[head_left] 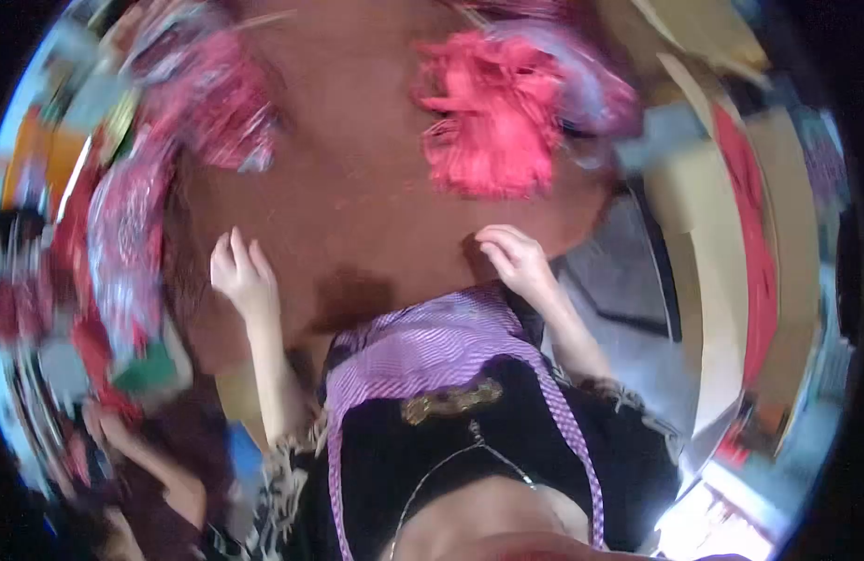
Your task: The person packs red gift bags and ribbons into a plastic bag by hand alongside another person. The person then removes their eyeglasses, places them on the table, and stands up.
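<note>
My left hand (240, 266) hovers above the brown tabletop (357, 201), its fingers apart and nothing in them. My right hand (516, 260) is over the table as well, to the right, with loosely bent fingers and no object visible in it. Beyond the right hand lies a bright pink-red bunch of fabric (492, 117), the nearest item to it. Clear plastic-wrapped pink bundles (226, 103) lie past the left hand, and another wrapped bundle (128, 238) is on its left. Motion blur hides fine detail.
Open cardboard boxes (726, 271) stand along the right side, one with a red strip. A dark grey surface (609, 252) lies by my right forearm. At the lower left, another person's arm (151, 458) reaches in. My lilac apron (432, 341) meets the table edge.
</note>
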`<state>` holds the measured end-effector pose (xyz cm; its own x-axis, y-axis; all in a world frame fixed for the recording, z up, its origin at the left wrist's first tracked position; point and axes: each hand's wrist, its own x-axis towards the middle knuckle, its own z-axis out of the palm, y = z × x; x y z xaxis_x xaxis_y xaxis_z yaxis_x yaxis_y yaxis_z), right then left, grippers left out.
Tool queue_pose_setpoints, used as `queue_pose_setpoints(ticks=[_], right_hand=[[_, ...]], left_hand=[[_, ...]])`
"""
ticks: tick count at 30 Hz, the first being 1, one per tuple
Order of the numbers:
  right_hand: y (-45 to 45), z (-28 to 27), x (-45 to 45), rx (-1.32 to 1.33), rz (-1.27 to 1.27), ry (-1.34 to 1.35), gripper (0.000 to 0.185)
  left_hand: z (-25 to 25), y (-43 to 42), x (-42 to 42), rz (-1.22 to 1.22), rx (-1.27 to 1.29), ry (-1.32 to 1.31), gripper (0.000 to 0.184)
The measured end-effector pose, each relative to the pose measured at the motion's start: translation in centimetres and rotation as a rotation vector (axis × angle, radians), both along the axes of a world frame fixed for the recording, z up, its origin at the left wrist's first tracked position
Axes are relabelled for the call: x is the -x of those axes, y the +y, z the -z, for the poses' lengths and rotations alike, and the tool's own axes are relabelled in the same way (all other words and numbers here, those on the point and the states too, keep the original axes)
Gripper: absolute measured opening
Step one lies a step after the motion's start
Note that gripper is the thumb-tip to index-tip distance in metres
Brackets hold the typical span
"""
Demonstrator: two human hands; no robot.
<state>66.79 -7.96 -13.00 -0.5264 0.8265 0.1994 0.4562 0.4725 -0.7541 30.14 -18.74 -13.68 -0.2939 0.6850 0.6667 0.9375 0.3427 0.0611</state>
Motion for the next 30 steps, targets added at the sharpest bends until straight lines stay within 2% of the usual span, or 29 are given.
queue_pose_setpoints(ticks=[2,7,9,11,14,15,16,18,20,21,23,24,26,27,28,29,30], right_hand=[[-0.3,0.4,-3.7,0.127,0.169,-0.022,0.013],[-5.4,3.0,-11.7,0.040,0.523,-0.145,0.014],[-8.5,3.8,-14.5,0.138,0.661,-0.292,0.017],[-12.8,6.4,-16.9,0.294,0.757,-0.401,0.021],[-19.0,10.5,-18.2,0.739,0.668,-0.586,0.021],[-20.8,11.1,-18.3,0.916,0.590,-0.633,0.023],[-22.6,12.4,-18.6,0.915,0.610,-0.627,0.023],[-25.8,15.8,-18.9,1.137,0.778,-0.119,0.026],[-27.2,16.1,-19.3,1.219,0.780,0.046,0.024],[-27.2,15.2,-19.3,1.248,0.763,0.101,0.024],[-25.2,7.8,-17.8,1.418,0.798,0.256,0.024],[-26.0,8.3,-18.4,1.480,0.816,0.275,0.030],[-25.5,5.7,-17.7,1.599,0.858,0.150,0.036],[-22.8,1.0,-16.2,1.636,0.881,0.001,0.035],[-21.6,-1.1,-14.6,1.585,1.072,0.001,0.036],[-23.0,1.6,-15.0,1.602,1.068,-0.003,0.036],[-25.3,6.1,-16.0,1.547,1.180,0.099,0.037]], left_hand=[[0.2,3.4,-4.1,0.219,0.052,-0.050,0.029],[0.2,9.6,-11.7,0.718,0.123,-0.159,0.031],[0.1,11.6,-14.8,0.903,0.193,-0.178,0.032],[-0.5,12.6,-18.0,1.064,0.216,-0.170,0.032],[0.4,13.9,-22.7,1.250,0.345,-0.196,0.032],[0.9,14.0,-23.8,1.291,0.383,-0.158,0.037],[1.5,13.8,-24.7,1.321,0.407,-0.136,0.041],[2.7,13.3,-26.0,1.358,0.444,-0.064,0.050],[3.2,12.6,-26.4,1.335,0.560,0.015,0.060],[3.2,12.5,-26.4,1.330,0.605,0.051,0.064],[3.1,12.5,-26.2,1.327,0.663,0.121,0.068],[3.1,12.6,-26.3,1.329,0.657,0.108,0.068],[3.4,12.5,-26.0,1.322,0.653,0.106,0.067],[3.5,12.7,-26.1,1.318,0.639,0.117,0.067],[3.7,12.8,-26.1,1.312,0.647,0.111,0.065],[3.9,12.8,-26.0,1.311,0.664,0.107,0.065],[4.0,12.9,-26.0,1.309,0.643,0.103,0.064]])
